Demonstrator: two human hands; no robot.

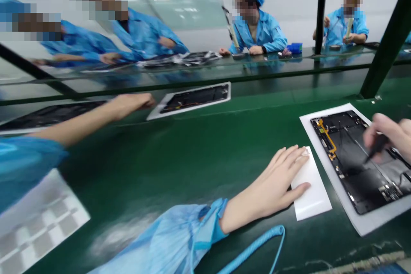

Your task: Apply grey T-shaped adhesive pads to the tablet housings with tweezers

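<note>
My left hand lies palm down with its fingers stretched out, the tips resting on a small white sheet. A tiny clear piece sits by the fingertips at the sheet's top. At the right edge my right hand, blurred and partly cut off, pinches a slim dark pointed tool. Its tip is over an open black tablet housing with an orange flex cable. White backing lies under the housing.
A co-worker's bare forearm reaches in from the left, near another housing. A sheet with grey squares is at lower left. A blue coiled cord runs below my left wrist. Frame posts and people in blue stand beyond.
</note>
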